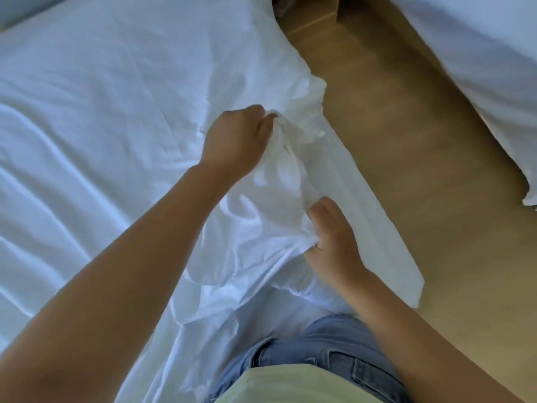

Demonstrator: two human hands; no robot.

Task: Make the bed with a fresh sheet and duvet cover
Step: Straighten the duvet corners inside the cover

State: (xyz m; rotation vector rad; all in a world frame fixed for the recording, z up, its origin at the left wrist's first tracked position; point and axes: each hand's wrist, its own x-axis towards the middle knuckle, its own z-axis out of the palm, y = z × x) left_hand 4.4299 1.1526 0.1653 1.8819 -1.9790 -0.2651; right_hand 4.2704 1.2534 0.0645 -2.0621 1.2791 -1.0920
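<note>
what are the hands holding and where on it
Both hold the white sheet by its bunched-up edge: the left hand farther out, the right hand closer in.

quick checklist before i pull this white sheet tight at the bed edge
1. Grip of left hand on the bunched sheet: ok.
2. Pinch of right hand on the sheet, nearer the body: ok.
3. Sheet lying smooth: not ok, creased all over.
4. Hanging flap kept off the floor: cannot tell.
5. Corner tucked under: cannot tell, hidden.
</note>
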